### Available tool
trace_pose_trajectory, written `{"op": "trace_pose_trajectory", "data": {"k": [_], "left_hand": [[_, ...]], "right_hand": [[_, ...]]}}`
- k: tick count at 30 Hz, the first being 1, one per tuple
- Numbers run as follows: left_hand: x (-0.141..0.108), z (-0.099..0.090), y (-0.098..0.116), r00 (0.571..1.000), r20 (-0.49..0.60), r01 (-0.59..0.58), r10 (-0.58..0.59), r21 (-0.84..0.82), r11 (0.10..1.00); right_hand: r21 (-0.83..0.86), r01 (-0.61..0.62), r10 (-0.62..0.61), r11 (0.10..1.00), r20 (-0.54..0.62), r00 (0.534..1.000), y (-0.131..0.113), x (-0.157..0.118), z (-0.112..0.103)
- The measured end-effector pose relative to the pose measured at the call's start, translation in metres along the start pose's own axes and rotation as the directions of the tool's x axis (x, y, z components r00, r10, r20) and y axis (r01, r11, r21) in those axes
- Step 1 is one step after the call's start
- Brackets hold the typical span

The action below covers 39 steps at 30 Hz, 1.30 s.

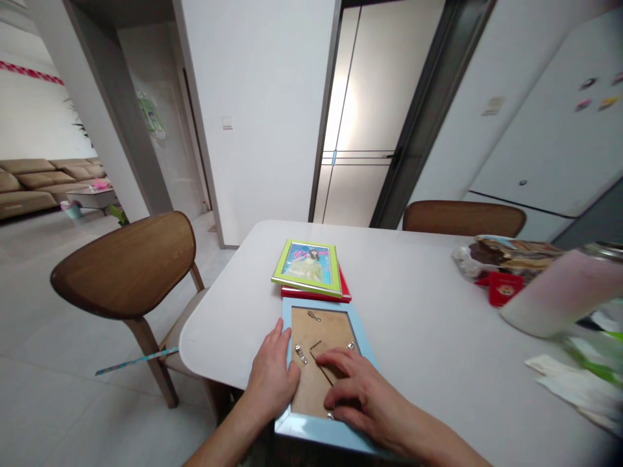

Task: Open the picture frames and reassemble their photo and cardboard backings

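Note:
A light blue picture frame (298,425) lies face down at the table's near edge, its brown backing (311,389) showing. My left hand (272,370) grips the frame's left side, thumb over the backing and fingers along the outer edge. Over the lower right of the backing is my right hand (363,395), its fingers bent and the lower fingertips closed at a small metal clip (331,415). Other clips sit at the top (314,316), left (300,353) and right (351,346). A thin bent line, perhaps a stand cut-out, marks the backing's middle.
Beyond it, a green-framed picture (307,267) overlaps a red frame (346,288) on the white table (413,292). At right are a pink-white bottle (555,298), a red packet (505,288), a plastic bag (470,259) and tissues (574,386). Brown chairs stand left (131,266) and behind (462,217).

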<state>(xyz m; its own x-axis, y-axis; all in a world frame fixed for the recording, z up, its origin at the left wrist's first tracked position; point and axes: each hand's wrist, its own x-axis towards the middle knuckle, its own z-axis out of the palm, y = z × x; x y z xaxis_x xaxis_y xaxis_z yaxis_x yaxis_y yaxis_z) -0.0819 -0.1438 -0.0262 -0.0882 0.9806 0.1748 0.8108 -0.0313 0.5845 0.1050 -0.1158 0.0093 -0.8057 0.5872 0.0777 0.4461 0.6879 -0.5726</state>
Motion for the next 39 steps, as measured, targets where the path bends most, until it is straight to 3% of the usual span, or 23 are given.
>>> {"op": "trace_pose_trajectory", "data": {"k": [4, 9, 12, 15, 17, 20, 23, 26, 30, 34, 37, 39], "left_hand": [[-0.001, -0.001, 0.001, 1.0, -0.001, -0.009, 0.009, -0.005, 1.0], [-0.001, -0.002, 0.0, 1.0, 0.006, -0.008, 0.008, -0.002, 1.0], [-0.001, -0.002, -0.001, 1.0, -0.006, 0.001, -0.001, -0.035, 0.999], [0.0, -0.005, 0.003, 0.999, -0.03, 0.033, -0.038, -0.168, 0.985], [0.003, -0.008, 0.009, 0.993, -0.067, 0.069, -0.101, -0.373, 0.925], [0.008, -0.017, 0.013, 0.982, -0.044, 0.112, -0.185, -0.655, 0.748], [0.01, -0.031, 0.002, 0.971, 0.022, 0.18, -0.239, -0.725, 0.665], [0.006, -0.051, -0.025, 0.945, 0.027, 0.24, -0.325, -0.734, 0.636], [-0.002, -0.074, -0.068, 0.915, 0.022, 0.306, -0.404, -0.691, 0.655], [-0.001, -0.086, -0.098, 0.901, -0.033, 0.337, -0.433, -0.577, 0.744], [0.004, -0.089, -0.102, 0.9, -0.154, 0.304, -0.408, -0.447, 0.841], [0.003, -0.086, -0.089, 0.913, -0.232, 0.24, -0.336, -0.361, 0.901]], "right_hand": [[0.0, -0.041, 0.041, 0.999, -0.085, 0.996, 0.002, 0.003, 0.011], [-0.02, -0.288, 0.275, 0.957, -0.246, 0.93, 0.009, 0.009, 0.014], [-0.05, -0.323, 0.298, 0.945, -0.268, 0.916, 0.009, 0.013, 0.012], [-0.065, -0.344, 0.309, 0.937, -0.305, 0.901, 0.001, 0.015, 0.004], [-0.075, -0.347, 0.308, 0.935, -0.318, 0.897, -0.007, 0.016, -0.001], [-0.028, -0.286, 0.262, 0.958, -0.32, 0.91, -0.02, 0.018, -0.007], [0.032, -0.228, 0.225, 0.973, -0.339, 0.913, -0.017, 0.017, -0.009], [-0.007, -0.367, 0.334, 0.93, -0.402, 0.853, 0.009, 0.011, -0.009], [-0.104, -0.605, 0.528, 0.789, -0.389, 0.755, 0.046, 0.002, -0.007], [-0.133, -0.661, 0.588, 0.739, -0.353, 0.728, 0.052, 0.005, -0.006], [-0.161, -0.669, 0.591, 0.726, -0.353, 0.725, 0.047, 0.01, -0.006], [-0.18, -0.632, 0.554, 0.754, -0.343, 0.758, 0.047, 0.013, -0.005]]}}
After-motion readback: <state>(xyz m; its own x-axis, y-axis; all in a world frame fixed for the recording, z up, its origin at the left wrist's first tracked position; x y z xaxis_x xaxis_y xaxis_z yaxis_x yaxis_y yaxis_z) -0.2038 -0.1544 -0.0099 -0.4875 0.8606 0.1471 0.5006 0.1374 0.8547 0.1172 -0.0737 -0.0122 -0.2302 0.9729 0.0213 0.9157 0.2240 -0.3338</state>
